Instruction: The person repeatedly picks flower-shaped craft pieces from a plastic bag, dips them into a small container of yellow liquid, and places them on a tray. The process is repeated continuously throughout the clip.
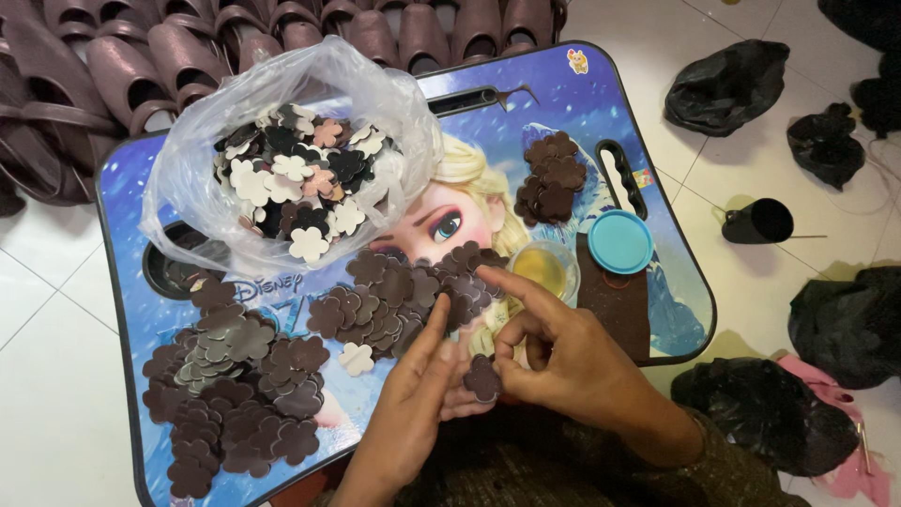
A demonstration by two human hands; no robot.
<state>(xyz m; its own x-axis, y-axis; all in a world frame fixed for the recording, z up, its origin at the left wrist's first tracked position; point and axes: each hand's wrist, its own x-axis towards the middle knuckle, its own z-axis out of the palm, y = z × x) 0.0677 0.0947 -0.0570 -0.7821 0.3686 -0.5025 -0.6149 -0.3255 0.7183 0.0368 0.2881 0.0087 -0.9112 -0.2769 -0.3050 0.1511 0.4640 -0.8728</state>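
Observation:
My left hand [413, 394] and my right hand [563, 361] meet over the front of a blue cartoon-printed lap tray [122, 310]. Together they hold one small brown flower-shaped foam piece [482, 377], pinched between the left fingertips and the right thumb. My right index finger stretches toward a heap of brown flower pieces [394, 296] in the tray's middle. A bigger pile of brown flowers [235, 394] lies at the front left, and a small one [552, 176] at the back right. One cream flower piece [356, 358] lies loose near my left hand.
A clear plastic bag [291, 160] of black, cream and pink flower pieces sits on the tray's back left. A small glue cup [544, 268] and a teal lid [620, 241] stand at the right. Brown slippers [141, 66] line the floor behind; black bags [727, 84] lie at the right.

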